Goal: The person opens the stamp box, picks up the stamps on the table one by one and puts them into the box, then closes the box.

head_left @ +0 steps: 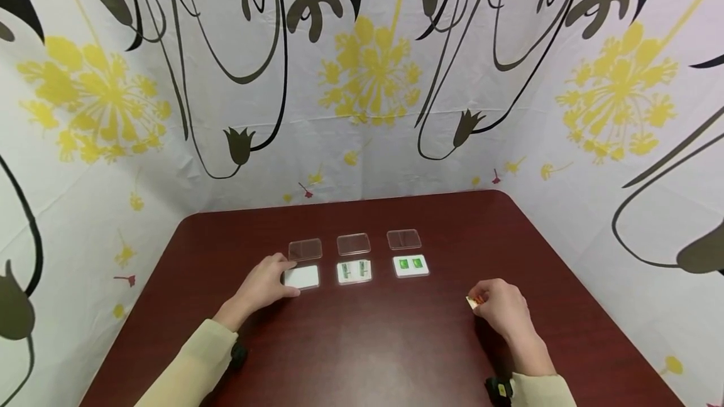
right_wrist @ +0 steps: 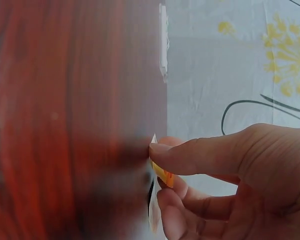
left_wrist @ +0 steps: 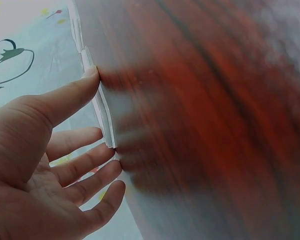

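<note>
My left hand (head_left: 264,282) spans a shallow box (head_left: 302,277) with a plain white inside, thumb at its near edge and index finger at its far side. In the left wrist view the thumb (left_wrist: 72,97) touches the edge of this thin box (left_wrist: 104,117); the other fingers spread beside it. Over the right part of the table, my right hand (head_left: 501,308) pinches a small white and orange packet (head_left: 472,302) between thumb and fingers. The right wrist view shows the packet (right_wrist: 162,172) nearly edge-on, its print hidden.
To the right of the plain box lie a box with grey-green printed pieces (head_left: 354,272) and a box with two green pieces (head_left: 411,265). Behind them sit three clear lids (head_left: 305,249) in a row. A patterned curtain (head_left: 362,162) surrounds the dark red table (head_left: 362,344).
</note>
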